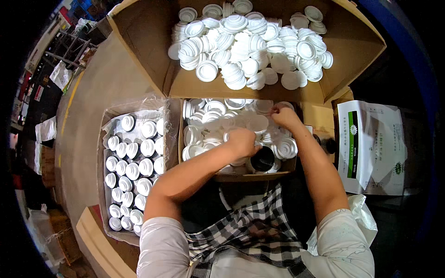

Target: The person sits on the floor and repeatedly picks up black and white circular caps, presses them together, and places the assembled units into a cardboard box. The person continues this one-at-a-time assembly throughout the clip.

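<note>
Over an open cardboard box [236,177] of white round lids [204,118], my left hand [243,142] is closed in a fist. It grips a black round container [263,159], whose dark circular end faces up toward me at the near side of the box. My right hand [283,116] reaches to the far right corner of that box. Its fingers are bent together among the lids and touch them; what they pinch, if anything, is hidden. Some lids between the hands look thin and translucent.
A larger tilted carton [143,51] beyond holds a heap of white stepped lids [241,41]. On my left, a plastic-lined box [107,185] contains rows of dark containers with white lids [132,171]. A white printed sack [371,148] lies at right. A cardboard flap [99,245] sticks out at lower left.
</note>
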The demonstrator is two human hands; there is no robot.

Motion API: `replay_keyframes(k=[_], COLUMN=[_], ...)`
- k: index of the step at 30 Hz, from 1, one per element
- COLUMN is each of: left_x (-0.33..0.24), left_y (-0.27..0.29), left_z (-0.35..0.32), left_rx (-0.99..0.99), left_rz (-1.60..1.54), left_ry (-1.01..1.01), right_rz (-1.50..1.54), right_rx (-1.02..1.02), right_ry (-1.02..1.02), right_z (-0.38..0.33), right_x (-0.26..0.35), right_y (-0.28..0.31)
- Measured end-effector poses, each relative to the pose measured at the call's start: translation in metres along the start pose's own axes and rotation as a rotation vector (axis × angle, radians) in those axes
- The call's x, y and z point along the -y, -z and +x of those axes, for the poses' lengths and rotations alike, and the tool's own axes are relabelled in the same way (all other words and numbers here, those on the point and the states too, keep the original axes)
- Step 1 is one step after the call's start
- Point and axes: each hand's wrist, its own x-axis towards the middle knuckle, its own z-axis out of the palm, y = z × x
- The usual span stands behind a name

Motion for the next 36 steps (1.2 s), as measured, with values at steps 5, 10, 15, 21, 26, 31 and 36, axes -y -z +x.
replay_keyframes(k=[5,10,15,21,26,31,36], left_x=[-0.019,-0.022,-0.013,0.014,0.011,0.017,0.018], left_y=[-0.041,-0.055,-0.040,-0.018,-0.009,0.004,0.007], left_z=[0.005,-0.024,-0.041,-0.039,-0.047,-0.055,-0.059], left_rx=[-0.122,-0.327,-0.820,-0.792,-0.581,-0.486,-0.359], left_rz=[0.130,-0.566,-1.326,-2.239,-2.527,-2.591,-2.605], left_ry=[0.050,0.293,0.344,0.085,-0.109,-0.336,-0.496], right_rz=[-0.243,-0.157,0.470,0.774,1.034,1.407,1.290], right_rx=[0.166,-0.079,-0.290,-0.291,0.053,0.216,-0.017], right_ry=[-0.077,-0.136,0.150,0.189,0.251,0.018,0.045], right_z=[0.007,0.014,0.023,-0.018,-0.063,-0.065,-0.063], right_x=[-0.018,-0.017,-0.003,0.041,0.084,0.095,0.091], right_y=[-0.045,-0.053,-0.013,0.001,0.008,0.024,0.023])
